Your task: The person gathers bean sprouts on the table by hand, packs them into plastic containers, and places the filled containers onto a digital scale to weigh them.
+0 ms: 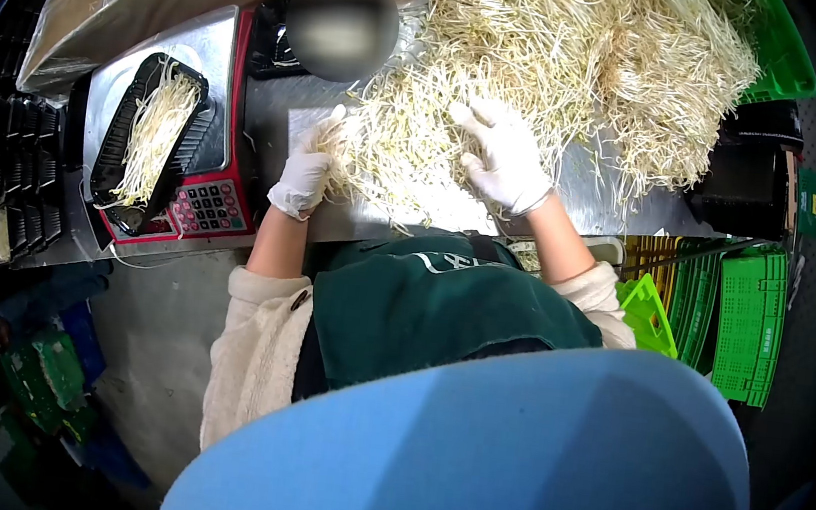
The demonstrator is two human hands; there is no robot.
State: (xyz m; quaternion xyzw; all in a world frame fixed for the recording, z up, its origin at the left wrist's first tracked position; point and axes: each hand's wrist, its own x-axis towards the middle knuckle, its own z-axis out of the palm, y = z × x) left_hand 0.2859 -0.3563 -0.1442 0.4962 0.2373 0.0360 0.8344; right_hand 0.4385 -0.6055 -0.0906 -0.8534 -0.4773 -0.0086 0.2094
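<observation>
A large heap of bean sprouts (pixel 541 59) covers the metal table, with a looser, thinner layer spread toward me. My left hand (pixel 305 171), in a white glove, is at the left edge of this layer, its fingers apart and touching the sprouts. On the right side of the same layer, my gloved right hand (pixel 510 158) has its fingers spread over the sprouts, gripping nothing that I can see. To the left, a black plastic tray (pixel 200 120) with some bean sprouts in it rests tilted on a red weighing scale (pixel 202 206).
Stacked black trays (pixel 32 152) line the far left. A box with a plastic liner (pixel 124 11) stands behind the scale. Another black tray (pixel 267 37) lies beside the scale, partly behind a dark round blur. Green crates (pixel 750 324) stand at the right.
</observation>
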